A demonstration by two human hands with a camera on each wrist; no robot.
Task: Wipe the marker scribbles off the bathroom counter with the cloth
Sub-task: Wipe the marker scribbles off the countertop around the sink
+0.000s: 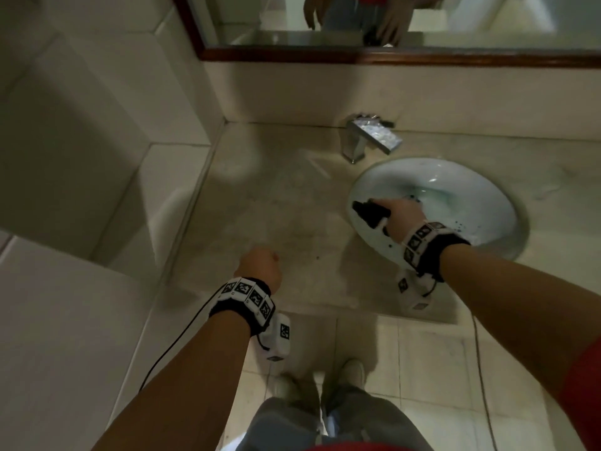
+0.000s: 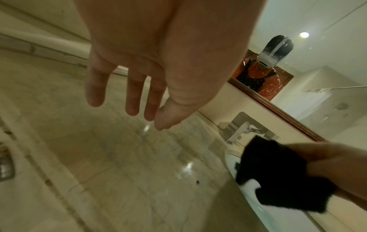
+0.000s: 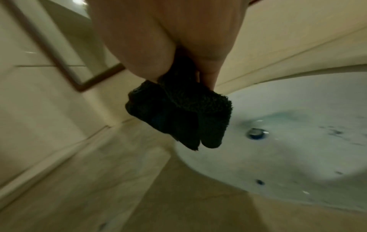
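A dark bunched cloth (image 1: 370, 212) hangs from my right hand (image 1: 401, 211), which grips it over the left rim of the white sink basin (image 1: 481, 203). The right wrist view shows the cloth (image 3: 178, 117) pinched between thumb and fingers above the basin (image 3: 288, 157), which carries blue stains and dark specks. My left hand (image 1: 261, 266) hovers over the beige marble counter (image 1: 276, 203) near its front edge, fingers relaxed and straight (image 2: 132, 97), holding nothing. One small dark spot (image 2: 197, 182) sits on the counter; faint smudges show around the counter's middle.
A chrome faucet (image 1: 367, 136) stands behind the basin. A wood-framed mirror (image 1: 390, 55) runs along the back wall. A tiled wall (image 1: 97, 141) borders the counter on the left. The tiled floor and my shoes (image 1: 325, 382) lie below the counter's front edge.
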